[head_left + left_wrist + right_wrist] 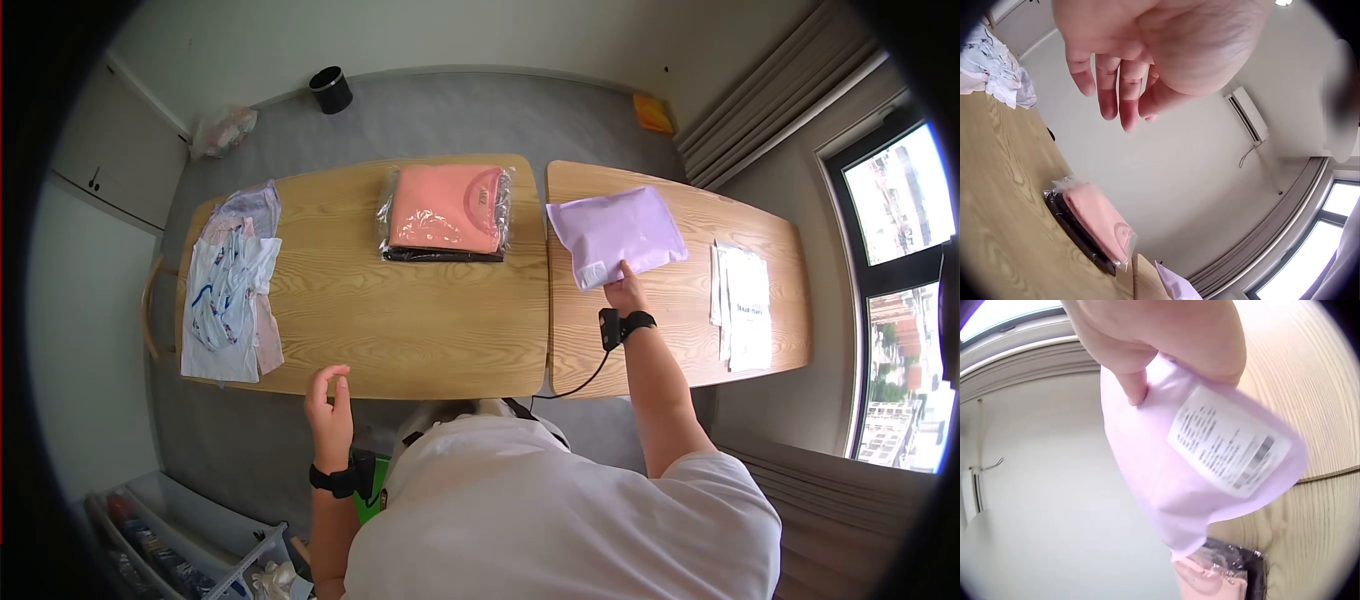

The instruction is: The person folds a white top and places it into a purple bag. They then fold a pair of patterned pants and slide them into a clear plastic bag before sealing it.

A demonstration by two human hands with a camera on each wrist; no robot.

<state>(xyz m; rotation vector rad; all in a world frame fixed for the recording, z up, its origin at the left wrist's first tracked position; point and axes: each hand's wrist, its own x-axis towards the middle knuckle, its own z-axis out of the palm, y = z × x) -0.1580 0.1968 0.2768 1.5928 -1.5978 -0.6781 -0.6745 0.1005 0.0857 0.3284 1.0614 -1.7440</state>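
A lilac mailing bag (618,232) is pinched at its near edge by my right hand (628,291), the thumb on top, over the right-hand table. In the right wrist view a white printed label (1229,440) with a barcode shows on the bag. My left hand (331,415) hangs at the table's front edge with its fingers loosely bent and nothing in it. Farther back on the left-hand table lies a folded pink garment (445,208) in a clear plastic bag, on top of a dark packed item (445,255).
Several loose white, patterned and pink clothes (230,290) lie at the left end of the table (340,310). White papers or flat packets (745,305) lie at the right. A plastic bin (190,540) stands on the floor at lower left, and a black wastebasket (330,90) stands behind the tables.
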